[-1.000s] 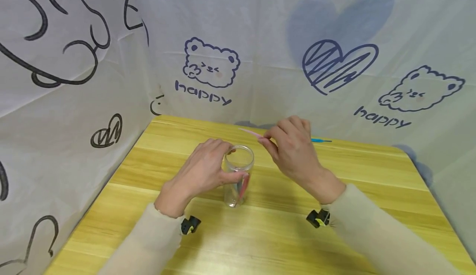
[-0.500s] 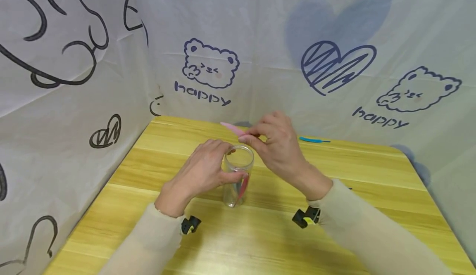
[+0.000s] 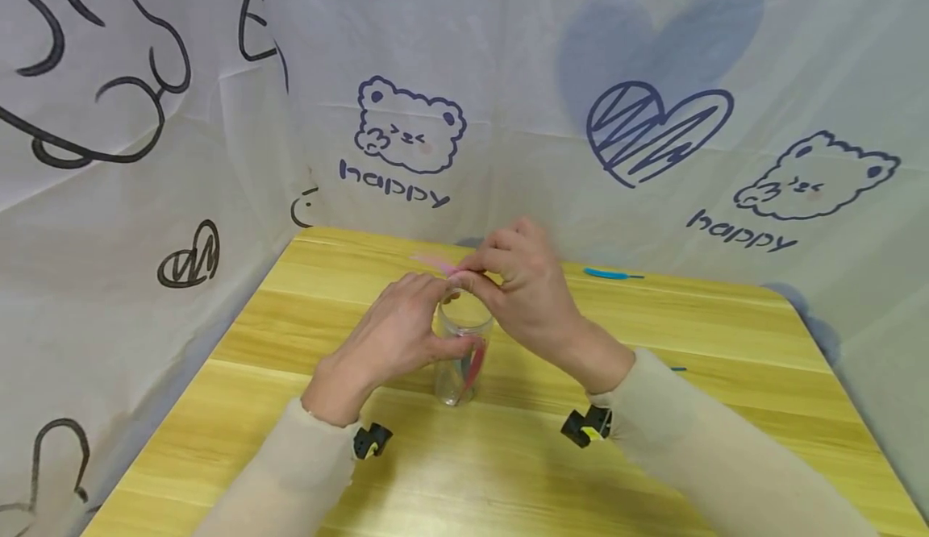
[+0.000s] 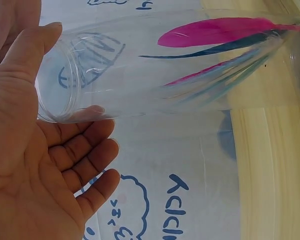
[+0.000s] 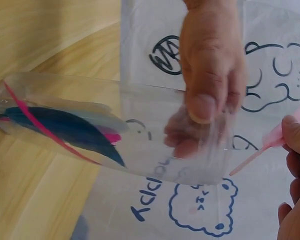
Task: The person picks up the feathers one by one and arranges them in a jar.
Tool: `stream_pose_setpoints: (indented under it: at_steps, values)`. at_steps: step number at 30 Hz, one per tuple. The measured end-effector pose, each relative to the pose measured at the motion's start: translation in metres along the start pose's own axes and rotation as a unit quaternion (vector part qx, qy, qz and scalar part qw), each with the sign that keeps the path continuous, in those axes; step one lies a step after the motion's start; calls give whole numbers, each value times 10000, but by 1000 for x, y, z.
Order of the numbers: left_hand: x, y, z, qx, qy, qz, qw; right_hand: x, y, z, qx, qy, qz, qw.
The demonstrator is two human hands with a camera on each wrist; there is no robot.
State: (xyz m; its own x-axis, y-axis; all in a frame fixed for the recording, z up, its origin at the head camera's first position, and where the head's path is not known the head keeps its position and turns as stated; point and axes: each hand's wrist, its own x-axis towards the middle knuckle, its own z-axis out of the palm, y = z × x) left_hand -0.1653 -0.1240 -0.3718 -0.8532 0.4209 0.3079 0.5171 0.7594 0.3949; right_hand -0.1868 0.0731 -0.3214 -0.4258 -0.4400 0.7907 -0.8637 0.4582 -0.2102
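On the jar's [image 3: 450, 385] left side: left hand [image 3: 392, 319] wrapped around its upper end. Above the jar's mouth: pink feather [image 3: 434, 263], blurred. Jar upright on desk [image 3: 247, 392], magenta feather [image 4: 215, 32] and dark blue feather [image 5: 70, 131] inside. Right of mouth: right hand [image 3: 526, 291] pinching the pink one's quill. Behind-right of jar: bright blue feather [image 3: 604, 273] on desk.

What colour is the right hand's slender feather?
The feather is light pink, clearest in the right wrist view.

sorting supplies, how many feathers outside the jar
2 clearly: a pink feather in the right grip, a blue feather near the table's far edge. A blue tip by the right sleeve may be another, partly hidden.
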Motion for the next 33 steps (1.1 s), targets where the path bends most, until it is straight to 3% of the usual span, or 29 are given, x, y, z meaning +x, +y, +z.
stream_pose_setpoints:
  at_steps: [4,15,20,33]
  values:
    - [-1,-1,0,-133,62,155,9998,-3,-1,5,-79,-62,-169,9998]
    - [-1,-3,2,-89,161,291,9994,-11,4,8,-347,-397,-4,9986]
    - [-1,-2,1,70,86,69,9999,-14,7,9,-514,-461,-46,9976]
    - [-2,-2,0,76,5,-62,10000,-21,20,4,-714,-395,-256,9963]
